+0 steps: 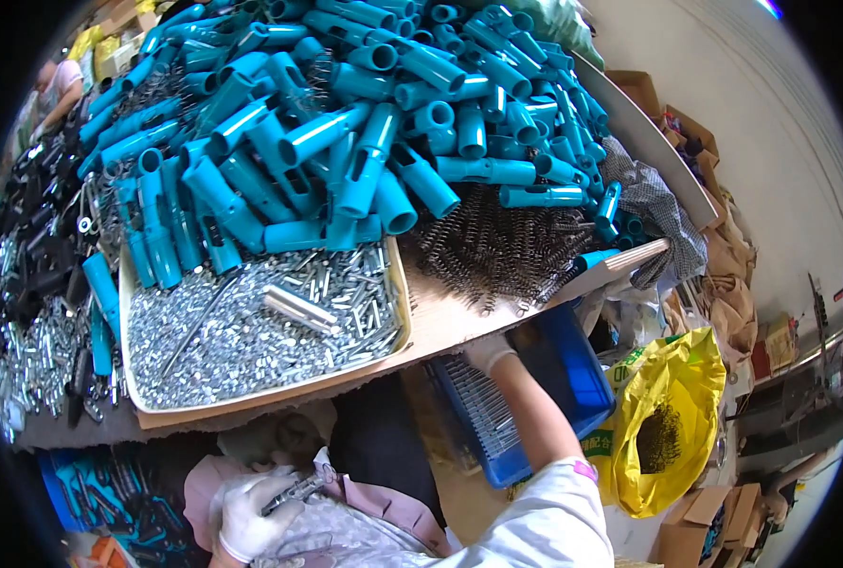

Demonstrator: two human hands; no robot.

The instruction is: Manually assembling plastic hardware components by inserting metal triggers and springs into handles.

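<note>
My left hand [251, 516], in a white glove, is low at the left in front of my lap. Its fingers are closed around a small silvery and dark metal part [296, 492], whose exact kind I cannot make out. My right hand [488, 352], also gloved, reaches over the far side of a blue plastic crate [582, 379] below the table edge. Its fingertips are hidden, so I cannot see whether they grip anything. Rows of slim silvery metal parts [483, 407] lie in the crate, just nearer than that hand.
A heap of teal tubes [346, 123] covers the table, beside dark coil springs [497, 246]. A shallow tray [407, 327] holds small metal pins and a metal cylinder [298, 309]. A yellow sack [706, 398] with springs stands right of the crate. Another person [60, 90] sits far left.
</note>
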